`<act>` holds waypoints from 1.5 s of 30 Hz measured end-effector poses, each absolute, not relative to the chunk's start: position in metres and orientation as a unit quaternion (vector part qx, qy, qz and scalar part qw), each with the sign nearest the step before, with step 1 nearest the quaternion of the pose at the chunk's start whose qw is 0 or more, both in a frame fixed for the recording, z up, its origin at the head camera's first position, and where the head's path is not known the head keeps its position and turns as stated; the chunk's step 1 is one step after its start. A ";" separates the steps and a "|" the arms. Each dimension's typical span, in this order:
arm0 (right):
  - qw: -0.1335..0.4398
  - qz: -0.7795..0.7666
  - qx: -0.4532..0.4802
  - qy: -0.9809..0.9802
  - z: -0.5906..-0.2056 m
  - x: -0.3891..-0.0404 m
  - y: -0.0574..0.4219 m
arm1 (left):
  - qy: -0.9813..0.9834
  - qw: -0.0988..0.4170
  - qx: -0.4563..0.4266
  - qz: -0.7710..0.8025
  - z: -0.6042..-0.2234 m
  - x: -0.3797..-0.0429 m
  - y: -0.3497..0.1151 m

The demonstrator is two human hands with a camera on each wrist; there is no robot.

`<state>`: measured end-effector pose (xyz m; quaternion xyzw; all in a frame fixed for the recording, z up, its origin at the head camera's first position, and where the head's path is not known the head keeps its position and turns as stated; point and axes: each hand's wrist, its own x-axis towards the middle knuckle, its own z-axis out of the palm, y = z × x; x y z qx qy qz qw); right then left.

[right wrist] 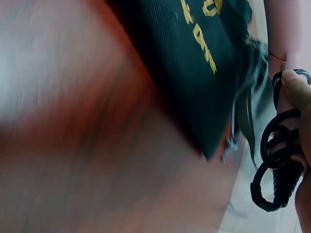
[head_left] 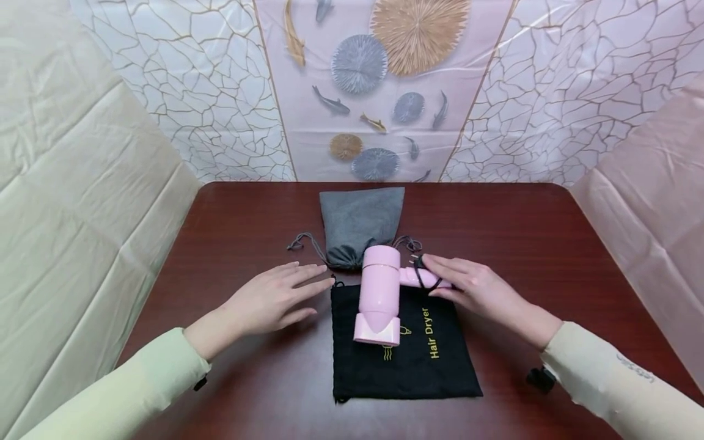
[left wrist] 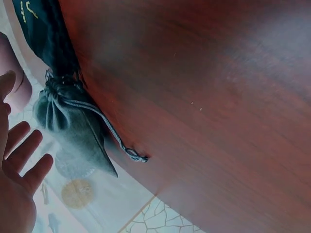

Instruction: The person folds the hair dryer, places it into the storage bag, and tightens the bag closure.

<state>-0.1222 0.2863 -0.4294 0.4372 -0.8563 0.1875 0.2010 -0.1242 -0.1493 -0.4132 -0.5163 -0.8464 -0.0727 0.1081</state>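
Observation:
A pink hair dryer (head_left: 379, 290) is over a black drawstring bag (head_left: 407, 379) printed "Hair Dryer" in yellow. My right hand (head_left: 478, 286) grips its handle from the right, with the thumb along it in the right wrist view. A black cord (right wrist: 279, 145) loops around that handle, and the plug's prongs show near my fingertips in the head view. My left hand (head_left: 272, 296) holds nothing; its fingers are spread near the black bag's upper left corner. Behind the dryer lies a grey drawstring pouch (head_left: 362, 217), its gathered neck toward me.
The dark red-brown wooden table (head_left: 247, 379) extends to both sides of the bags. Pale fabric walls (head_left: 82, 183) stand at left and right, and a patterned backdrop (head_left: 363, 122) hangs behind the far edge. The pouch's grey cords (left wrist: 116, 133) trail onto the table.

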 end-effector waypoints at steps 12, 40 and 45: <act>0.160 0.194 0.491 -0.834 -0.451 -0.125 0.236 | -0.821 0.153 -0.547 -0.056 -0.418 -0.109 -0.160; 0.104 0.120 0.522 -0.838 -0.453 -0.153 0.134 | -0.823 0.168 -0.538 -0.071 -0.424 -0.104 -0.201; 0.078 0.120 0.519 -0.843 -0.456 -0.152 0.132 | -0.819 0.168 -0.544 -0.071 -0.430 -0.102 -0.205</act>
